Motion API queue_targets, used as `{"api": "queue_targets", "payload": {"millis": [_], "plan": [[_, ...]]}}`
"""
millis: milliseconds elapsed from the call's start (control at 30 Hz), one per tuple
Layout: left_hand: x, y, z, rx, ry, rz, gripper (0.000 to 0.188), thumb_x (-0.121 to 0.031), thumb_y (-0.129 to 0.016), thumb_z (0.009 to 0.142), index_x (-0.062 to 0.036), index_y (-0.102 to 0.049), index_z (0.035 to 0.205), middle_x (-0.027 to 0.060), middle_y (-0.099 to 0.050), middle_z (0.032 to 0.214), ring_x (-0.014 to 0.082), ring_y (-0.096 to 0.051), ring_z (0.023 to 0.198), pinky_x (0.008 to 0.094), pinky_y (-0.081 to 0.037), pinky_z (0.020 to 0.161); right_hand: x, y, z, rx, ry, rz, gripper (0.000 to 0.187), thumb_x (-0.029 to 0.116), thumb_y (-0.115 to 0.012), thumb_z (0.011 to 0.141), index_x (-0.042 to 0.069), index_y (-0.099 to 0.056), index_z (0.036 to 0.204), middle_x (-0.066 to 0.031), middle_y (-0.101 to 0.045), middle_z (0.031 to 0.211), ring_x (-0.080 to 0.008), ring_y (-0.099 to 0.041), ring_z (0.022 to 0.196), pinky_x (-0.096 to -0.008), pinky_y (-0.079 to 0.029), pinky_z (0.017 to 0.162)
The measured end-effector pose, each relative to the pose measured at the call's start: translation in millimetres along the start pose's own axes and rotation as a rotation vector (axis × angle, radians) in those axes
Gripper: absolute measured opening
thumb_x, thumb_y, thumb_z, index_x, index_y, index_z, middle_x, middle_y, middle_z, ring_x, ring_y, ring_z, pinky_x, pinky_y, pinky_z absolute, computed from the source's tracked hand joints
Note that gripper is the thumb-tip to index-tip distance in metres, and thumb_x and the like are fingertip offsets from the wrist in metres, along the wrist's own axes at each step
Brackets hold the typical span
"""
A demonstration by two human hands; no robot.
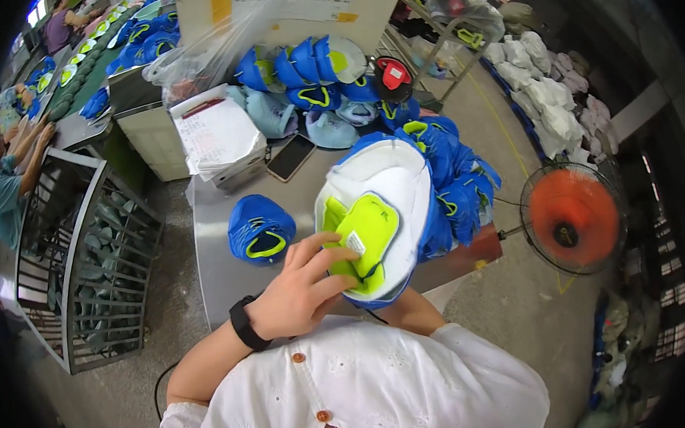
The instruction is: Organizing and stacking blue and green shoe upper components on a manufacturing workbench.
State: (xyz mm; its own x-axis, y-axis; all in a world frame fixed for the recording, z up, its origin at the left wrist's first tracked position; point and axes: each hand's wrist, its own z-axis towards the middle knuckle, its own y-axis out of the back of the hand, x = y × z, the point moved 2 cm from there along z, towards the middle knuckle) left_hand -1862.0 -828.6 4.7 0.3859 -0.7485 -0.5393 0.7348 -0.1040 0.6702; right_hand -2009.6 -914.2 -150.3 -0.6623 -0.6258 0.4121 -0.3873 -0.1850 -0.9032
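Observation:
A blue shoe upper [412, 174] with a white lining and a bright yellow-green tongue is tilted in front of my chest, its inside facing me. My left hand [304, 285], with a black band on the wrist, grips its left edge; the bent fingers lie over the yellow-green part beside a small white label [355, 243]. The thumb is hidden. My right forearm [413, 312] passes behind the upper, which hides the right hand and its fingers. Left of the held piece, another blue upper [261, 228] sits on the metal table [229, 287].
Blue uppers [454, 176] are heaped at the table's right side, with more stacked [302, 63] at the back. A phone [291, 157] lies by a paper stack [216, 135]. An orange fan [574, 215] stands right; a barred cart [86, 261] and a co-worker [7, 187] are left.

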Motion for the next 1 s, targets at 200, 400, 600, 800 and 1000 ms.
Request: {"api": "queue_targets", "payload": {"millis": [200,400,600,800,1000], "plan": [[30.7,-30.5,-37.3,-0.047,0.185,-0.234,0.049,-0.043,-0.068,0.066,-0.0033,-0.052,0.090,0.0164,-0.042,0.119,0.0359,-0.042,0.109,0.0441,-0.030,0.089,-9.3,40.5,-26.3,-0.185,-0.141,-0.078,0.038,0.038,-0.048,0.085,0.009,-0.049,0.109,-0.0061,-0.057,0.098,-0.0187,-0.057,0.086,-0.0392,-0.044,0.083],[70.7,-71.5,-79.5,-0.020,0.465,-0.827,0.057,-0.024,-0.072,0.071,-0.0005,-0.049,0.117,0.0118,-0.051,0.116,0.0225,-0.048,0.105,0.0336,-0.036,0.092,-26.0,57.3,-32.2,-0.269,-0.094,-0.074,0.049,0.043,-0.038,0.090,0.006,-0.048,0.119,-0.0114,-0.056,0.114,-0.0257,-0.059,0.096,-0.0406,-0.048,0.085],[108.2,-87.3,-114.7,-0.014,0.719,-1.154,0.058,-0.025,-0.067,0.077,-0.0005,-0.041,0.123,0.0093,-0.047,0.122,0.0162,-0.043,0.112,0.0333,-0.033,0.096,-32.2,62.8,-38.9,-0.283,-0.118,-0.078,0.054,0.048,-0.040,0.089,0.008,-0.042,0.126,-0.0122,-0.054,0.117,-0.0264,-0.054,0.104,-0.0396,-0.044,0.090],[193.0,-76.2,-169.6,-0.728,1.162,0.131,0.074,-0.030,-0.074,0.066,0.0062,-0.036,0.119,0.0230,-0.043,0.116,0.0365,-0.038,0.112,0.0404,-0.031,0.095,-13.3,85.9,-38.5,-0.327,0.031,-0.013,0.053,0.045,-0.041,0.090,0.003,-0.043,0.123,-0.0139,-0.052,0.119,-0.0267,-0.052,0.107,-0.0404,-0.044,0.092],[229.7,-107.4,-186.2,-0.445,1.443,-0.044,0.097,-0.032,-0.080,0.051,0.0103,-0.028,0.122,0.0281,-0.046,0.113,0.0387,-0.047,0.107,0.0412,-0.038,0.092,-21.4,84.0,-34.5,-0.378,0.057,0.113,0.057,0.048,-0.040,0.089,0.003,-0.043,0.123,-0.0132,-0.053,0.118,-0.0282,-0.052,0.107,-0.0410,-0.042,0.093]]}}
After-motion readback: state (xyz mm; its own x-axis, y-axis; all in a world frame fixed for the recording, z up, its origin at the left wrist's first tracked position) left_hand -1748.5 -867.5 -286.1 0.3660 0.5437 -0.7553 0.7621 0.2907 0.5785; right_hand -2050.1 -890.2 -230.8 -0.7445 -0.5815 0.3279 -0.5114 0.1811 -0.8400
